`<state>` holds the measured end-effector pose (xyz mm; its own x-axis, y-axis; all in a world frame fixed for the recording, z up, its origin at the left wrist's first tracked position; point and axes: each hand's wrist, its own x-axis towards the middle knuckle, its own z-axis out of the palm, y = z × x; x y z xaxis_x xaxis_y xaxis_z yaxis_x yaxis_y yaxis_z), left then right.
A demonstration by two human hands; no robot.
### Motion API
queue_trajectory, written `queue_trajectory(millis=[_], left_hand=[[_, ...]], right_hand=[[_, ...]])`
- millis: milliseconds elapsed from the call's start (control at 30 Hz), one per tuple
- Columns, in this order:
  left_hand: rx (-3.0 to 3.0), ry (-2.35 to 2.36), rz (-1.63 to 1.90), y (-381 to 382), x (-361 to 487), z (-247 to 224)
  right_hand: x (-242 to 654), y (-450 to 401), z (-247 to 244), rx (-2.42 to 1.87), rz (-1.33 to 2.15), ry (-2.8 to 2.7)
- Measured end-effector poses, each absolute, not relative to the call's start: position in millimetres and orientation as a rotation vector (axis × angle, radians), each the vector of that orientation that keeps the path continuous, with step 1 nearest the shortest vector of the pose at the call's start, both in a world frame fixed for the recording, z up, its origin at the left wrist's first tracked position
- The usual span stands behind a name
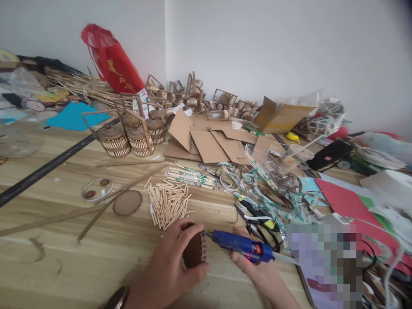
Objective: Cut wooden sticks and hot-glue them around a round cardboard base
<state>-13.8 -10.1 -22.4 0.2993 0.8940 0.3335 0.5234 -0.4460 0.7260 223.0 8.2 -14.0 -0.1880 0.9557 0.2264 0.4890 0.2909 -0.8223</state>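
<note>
My left hand point(174, 262) holds a brown cardboard disc point(194, 253) with a scalloped edge, its thumb and fingers round the rim. My right hand point(264, 272) grips a blue glue gun point(243, 245), whose nozzle points left and is at or very near the disc's upper right edge. A white glue stick point(286, 258) comes out of the gun's back end. Just beyond my left hand lies a pile of short wooden sticks point(169, 204). Another cardboard disc point(127, 202) with a corrugated rim lies flat to the left of the pile.
Small round baskets point(112, 139) with handles stand back left, cardboard sheets point(210, 143) behind the sticks. Scissors point(262, 225), plastic wrappers and a pixelated tablet or phone point(310, 283) lie right. A red bag point(112, 60) leans at the wall; long strips point(119, 195) lie left.
</note>
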Motion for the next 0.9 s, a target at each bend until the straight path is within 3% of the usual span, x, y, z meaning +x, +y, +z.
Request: queue_trajectory(millis=[300,567,900], left_hand=[[2.137,1.292,1.018,-11,-13,-24],[2.074,1.276,1.029,-10,-14,-17],[2.239,1.157,0.542,-9,-4,-34]], right_hand=[[229,5,-33,-1.345,0.802,-1.645],[231,3,-23,-1.455,1.036,-1.337],[219,17,-28,-1.485,0.842,-1.571]])
